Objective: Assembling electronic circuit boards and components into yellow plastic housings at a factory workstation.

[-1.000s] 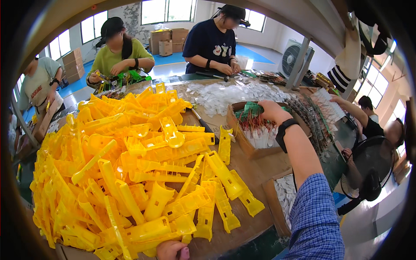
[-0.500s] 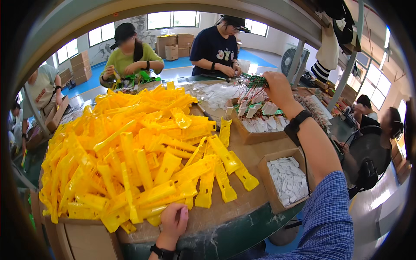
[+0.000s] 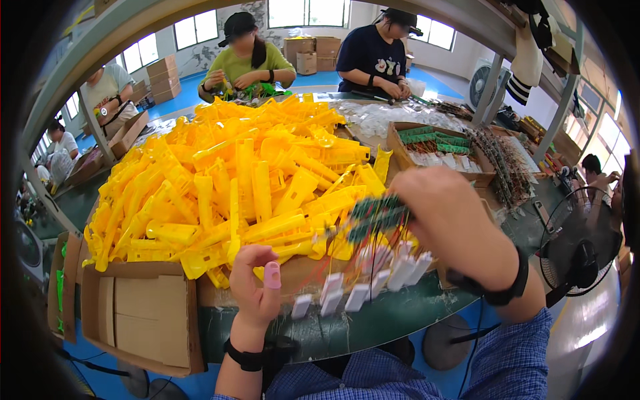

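Note:
My right hand (image 3: 453, 223) is closed around a bundle of green circuit boards (image 3: 373, 215) with thin red wires and white connectors (image 3: 363, 285) hanging below it. The bundle hangs over the near edge of the table, blurred by motion. My left hand (image 3: 253, 283) rests at the table edge with fingers loosely curled and a pink cover on the thumb tip; it holds nothing. Just beyond both hands lies a big heap of yellow plastic parts (image 3: 233, 173).
A cardboard box (image 3: 437, 143) with more green boards and white bags stands at the right rear. An empty cardboard box (image 3: 140, 320) sits at the lower left. Several people work at the far side of the table. A black fan (image 3: 577, 250) stands on the right.
My right hand has come back from the box at the right rear toward me, carrying the bundle of boards and wires. My left hand has risen to the table edge.

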{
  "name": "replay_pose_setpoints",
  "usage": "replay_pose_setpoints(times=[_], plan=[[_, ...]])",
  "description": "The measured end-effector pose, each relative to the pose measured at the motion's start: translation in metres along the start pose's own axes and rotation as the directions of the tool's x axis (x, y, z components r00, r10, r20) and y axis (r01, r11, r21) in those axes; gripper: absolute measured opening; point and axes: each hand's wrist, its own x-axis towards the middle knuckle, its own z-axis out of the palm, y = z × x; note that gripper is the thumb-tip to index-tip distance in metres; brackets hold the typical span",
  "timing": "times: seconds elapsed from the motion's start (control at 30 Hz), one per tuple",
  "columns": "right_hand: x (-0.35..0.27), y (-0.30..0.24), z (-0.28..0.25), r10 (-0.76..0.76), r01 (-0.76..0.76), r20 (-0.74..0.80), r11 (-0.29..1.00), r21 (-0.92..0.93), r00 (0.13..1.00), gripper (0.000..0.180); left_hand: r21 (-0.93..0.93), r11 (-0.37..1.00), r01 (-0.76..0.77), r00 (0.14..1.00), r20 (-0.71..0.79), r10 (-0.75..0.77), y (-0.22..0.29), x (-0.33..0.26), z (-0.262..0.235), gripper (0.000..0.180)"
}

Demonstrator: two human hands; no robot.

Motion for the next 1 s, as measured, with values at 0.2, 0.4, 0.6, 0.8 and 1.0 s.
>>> replay_pose_setpoints(times=[0.2, 0.4, 0.6, 0.8, 1.0], plan=[[-0.015, -0.041, 0.061, -0.084, 0.030, 0.293, 0.982, 0.184, 0.952, 0.022, -0.034, 0.987, 0.157, 0.981, 0.125, -0.152, 0.008, 0.003, -0.006, 0.038], [-0.020, -0.050, 0.156, -0.105, 0.113, -0.042, 0.947, 0.302, 0.994, 0.028, 0.448, 0.892, 0.059, 0.826, 0.480, -0.296, 0.000, 0.002, 0.014, 0.040], [-0.039, -0.031, 0.121, 0.120, -0.073, -0.082, 0.900, 0.430, 0.989, 0.043, 0.485, 0.848, 0.215, 0.804, 0.405, -0.436, -0.008, 0.002, -0.002, 0.030], [-0.057, -0.016, 0.142, 0.361, -0.455, 0.277, 0.693, 0.559, 0.890, 0.040, 0.578, 0.814, 0.057, 0.860, 0.386, -0.334, -0.004, 0.010, -0.001, 0.028], [-0.047, -0.015, 0.143, 0.457, -0.431, 0.161, 0.583, 0.689, 0.875, 0.031, 0.689, 0.677, -0.258, 0.894, 0.436, -0.103, 0.025, 0.022, 0.019, 0.030]])
